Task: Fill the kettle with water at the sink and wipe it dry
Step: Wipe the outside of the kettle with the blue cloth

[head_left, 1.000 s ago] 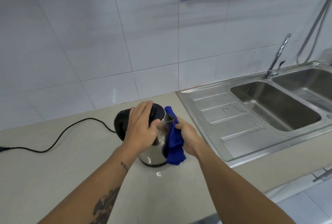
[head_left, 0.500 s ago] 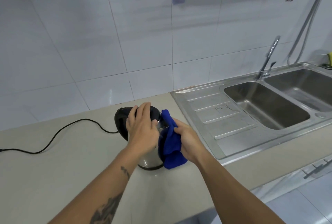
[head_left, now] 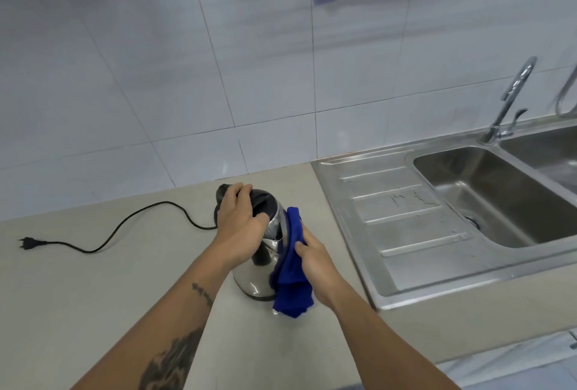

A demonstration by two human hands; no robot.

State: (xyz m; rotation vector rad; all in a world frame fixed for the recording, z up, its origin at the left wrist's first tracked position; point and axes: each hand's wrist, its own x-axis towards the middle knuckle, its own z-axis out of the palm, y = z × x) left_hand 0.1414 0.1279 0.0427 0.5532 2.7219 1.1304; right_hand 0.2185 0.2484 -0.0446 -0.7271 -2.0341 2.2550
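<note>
A steel kettle (head_left: 254, 280) with a black lid and handle stands upright on the beige counter (head_left: 93, 289), left of the sink. My left hand (head_left: 239, 224) lies over its lid and holds the top. My right hand (head_left: 315, 264) presses a blue cloth (head_left: 292, 267) against the kettle's right side. The cloth hangs down to the counter and hides that side of the steel wall.
The kettle's black cord (head_left: 125, 227) trails left across the counter to an unplugged plug (head_left: 28, 242). A steel sink (head_left: 499, 196) with a ribbed drainboard (head_left: 402, 217) and a tap (head_left: 509, 102) lies to the right. A tiled wall rises behind.
My right hand has slid the blue cloth down along the kettle's right side. My left hand stays on the lid. The head camera has shifted a little, so the scene sits further right.
</note>
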